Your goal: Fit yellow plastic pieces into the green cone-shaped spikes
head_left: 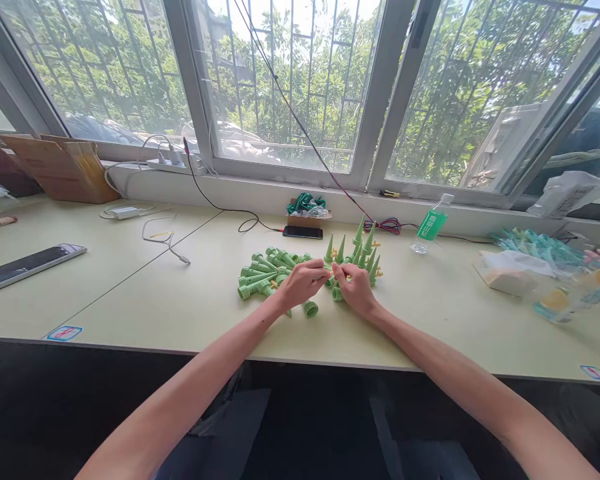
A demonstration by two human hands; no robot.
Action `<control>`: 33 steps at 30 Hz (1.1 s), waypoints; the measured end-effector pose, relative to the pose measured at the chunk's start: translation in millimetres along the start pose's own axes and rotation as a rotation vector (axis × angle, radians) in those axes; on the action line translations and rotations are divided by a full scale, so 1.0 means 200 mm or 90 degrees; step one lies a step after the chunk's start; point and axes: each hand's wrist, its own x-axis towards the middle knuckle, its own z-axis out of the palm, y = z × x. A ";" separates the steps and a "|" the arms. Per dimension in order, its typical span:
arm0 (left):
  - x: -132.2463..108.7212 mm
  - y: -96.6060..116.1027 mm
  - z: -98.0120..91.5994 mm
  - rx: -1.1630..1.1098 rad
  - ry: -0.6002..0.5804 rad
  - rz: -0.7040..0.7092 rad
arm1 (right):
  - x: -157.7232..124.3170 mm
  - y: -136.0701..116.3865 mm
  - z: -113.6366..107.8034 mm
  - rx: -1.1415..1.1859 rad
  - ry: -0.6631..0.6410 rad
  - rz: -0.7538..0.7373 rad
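Observation:
My left hand and my right hand meet at the middle of the pale table, fingers pinched together over a small green and yellow part that I cannot make out fully. A heap of green plastic cone spikes lies on its side just left of my left hand. Several more green cones stand upright with yellow bits just behind my right hand. A loose green ring-shaped piece lies in front of my left hand.
A black phone and a small box of green parts sit by the window sill. A water bottle stands at right, plastic bags further right. A keyboard-like tablet, cables and a cardboard box are at left.

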 end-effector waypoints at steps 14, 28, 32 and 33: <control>-0.02 -0.02 0.04 -0.033 0.069 -0.058 | 0.01 -0.02 -0.01 0.043 0.013 0.042; 0.00 0.00 0.01 -0.037 0.076 -0.099 | 0.02 -0.02 -0.01 0.014 0.134 0.054; 0.01 -0.01 -0.02 -0.004 0.103 -0.140 | 0.00 -0.03 0.00 0.018 0.139 -0.030; 0.02 -0.01 -0.03 0.004 0.103 -0.151 | -0.01 -0.04 0.01 0.016 0.122 -0.067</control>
